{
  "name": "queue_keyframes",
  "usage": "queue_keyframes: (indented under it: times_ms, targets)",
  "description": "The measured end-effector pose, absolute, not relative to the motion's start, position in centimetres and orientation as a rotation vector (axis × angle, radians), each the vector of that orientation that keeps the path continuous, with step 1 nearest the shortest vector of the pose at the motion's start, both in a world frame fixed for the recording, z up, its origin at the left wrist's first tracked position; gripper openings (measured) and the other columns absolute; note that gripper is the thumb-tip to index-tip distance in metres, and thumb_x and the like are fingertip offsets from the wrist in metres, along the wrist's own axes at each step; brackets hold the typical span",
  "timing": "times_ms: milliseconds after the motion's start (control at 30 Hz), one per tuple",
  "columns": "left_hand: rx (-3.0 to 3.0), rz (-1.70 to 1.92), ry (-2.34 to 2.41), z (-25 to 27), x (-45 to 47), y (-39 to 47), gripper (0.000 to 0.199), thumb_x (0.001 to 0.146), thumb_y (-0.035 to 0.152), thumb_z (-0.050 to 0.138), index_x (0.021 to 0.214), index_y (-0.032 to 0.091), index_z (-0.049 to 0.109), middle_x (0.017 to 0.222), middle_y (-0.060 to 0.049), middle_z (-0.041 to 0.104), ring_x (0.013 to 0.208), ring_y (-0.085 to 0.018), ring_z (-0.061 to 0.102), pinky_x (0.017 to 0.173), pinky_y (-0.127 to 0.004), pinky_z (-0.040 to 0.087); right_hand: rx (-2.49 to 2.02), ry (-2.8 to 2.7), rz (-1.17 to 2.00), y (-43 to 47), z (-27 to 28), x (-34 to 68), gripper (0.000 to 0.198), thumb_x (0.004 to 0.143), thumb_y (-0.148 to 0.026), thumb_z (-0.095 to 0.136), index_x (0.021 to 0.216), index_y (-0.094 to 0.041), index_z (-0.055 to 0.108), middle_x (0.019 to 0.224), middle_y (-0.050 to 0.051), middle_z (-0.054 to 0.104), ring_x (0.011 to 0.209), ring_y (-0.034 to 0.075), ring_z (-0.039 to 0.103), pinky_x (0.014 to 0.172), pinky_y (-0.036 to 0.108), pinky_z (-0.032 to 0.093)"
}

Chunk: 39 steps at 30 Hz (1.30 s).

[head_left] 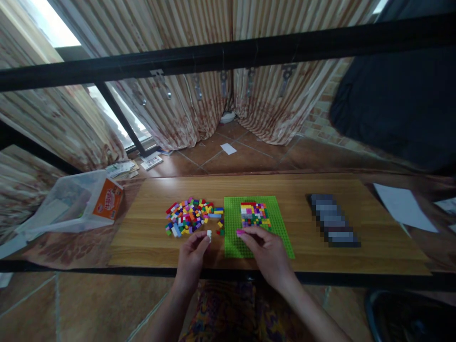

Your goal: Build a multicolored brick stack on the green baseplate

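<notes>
Between the thumb and finger of my left hand (191,256) is a small white toy brick (209,233), held over the wood just left of the baseplate. My right hand (269,251) pinches a pink toy brick (240,232) above the left part of the green studded baseplate (233,213). A block of many-coloured bricks (254,213) is set on that plate, its near edge partly hidden behind my right hand. To the left lies a loose heap of mixed bricks (190,216), with a few strays beside the plate.
The wooden board (142,223) carries a blurred-out dark device (333,221) on the right. A clear plastic tub (74,199) with an orange label lies at the far left. White paper (404,206) rests at the right. A black rail (213,54) with hanging clips crosses beyond the table.
</notes>
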<state>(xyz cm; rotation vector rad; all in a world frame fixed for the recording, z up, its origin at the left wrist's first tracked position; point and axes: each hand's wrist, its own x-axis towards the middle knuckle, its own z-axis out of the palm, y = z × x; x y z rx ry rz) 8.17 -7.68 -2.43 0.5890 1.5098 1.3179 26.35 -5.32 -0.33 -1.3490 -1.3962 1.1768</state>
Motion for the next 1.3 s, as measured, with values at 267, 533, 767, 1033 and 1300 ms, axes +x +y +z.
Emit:
queue_keyframes:
  times_ms: [267, 533, 767, 1033, 1300]
  targets:
    - [0.569, 1.321, 1.545, -2.7, 6.6, -9.1, 0.038, 0.063, 0.042, 0.079, 0.085, 0.014, 0.069, 0.066, 0.002, 0.060, 0.058, -0.010, 0.052, 0.057, -0.020, 0.042, -1.434, -2.121, 0.754, -2.2, -3.0, 19.3, 0.018, 0.090, -0.017, 0.052, 0.084, -0.018, 0.069, 0.085, 0.007, 0.069, 0.082, 0.021, 0.063, 0.075, 0.031, 0.045]
    - [0.520, 1.317, 1.499, -3.1, 6.4, -9.2, 0.034, 0.062, 0.037, 0.081, 0.084, 0.014, 0.068, 0.062, 0.003, 0.060, 0.054, -0.008, 0.051, 0.054, -0.019, 0.041, -1.405, -1.994, 0.741, -1.7, -4.1, 20.0, 0.022, 0.087, -0.013, 0.049, 0.099, -0.020, 0.067, 0.093, 0.006, 0.068, 0.084, 0.019, 0.063, 0.078, 0.031, 0.046]
    - [0.522, 1.306, 1.440, -2.7, 6.5, -9.2, 0.032, 0.058, 0.031, 0.082, 0.083, 0.014, 0.068, 0.073, -0.001, 0.069, 0.061, -0.011, 0.059, 0.058, -0.021, 0.044, -1.438, -1.981, 0.611, -5.0, -4.5, 21.4, 0.025, 0.089, -0.013, 0.043, 0.101, -0.017, 0.064, 0.094, 0.009, 0.066, 0.088, 0.021, 0.062, 0.080, 0.034, 0.047]
    - [0.556, 1.270, 1.425, -3.0, 6.5, -9.2, 0.033, 0.062, 0.037, 0.080, 0.082, 0.014, 0.066, 0.064, 0.001, 0.062, 0.055, -0.009, 0.053, 0.052, -0.019, 0.041, -1.561, -2.141, 0.495, -5.0, -4.9, 20.6, 0.018, 0.085, -0.011, 0.049, 0.093, -0.019, 0.062, 0.093, 0.010, 0.063, 0.087, 0.025, 0.061, 0.075, 0.034, 0.048]
    - [0.583, 1.301, 1.444, -3.5, 6.7, -9.2, 0.038, 0.064, 0.043, 0.079, 0.085, 0.015, 0.063, 0.060, 0.004, 0.057, 0.049, -0.008, 0.051, 0.046, -0.017, 0.039, -1.523, -2.209, 0.461, -3.2, -5.4, 18.5, 0.022, 0.093, -0.017, 0.046, 0.103, -0.021, 0.066, 0.093, 0.008, 0.066, 0.088, 0.022, 0.061, 0.076, 0.032, 0.046]
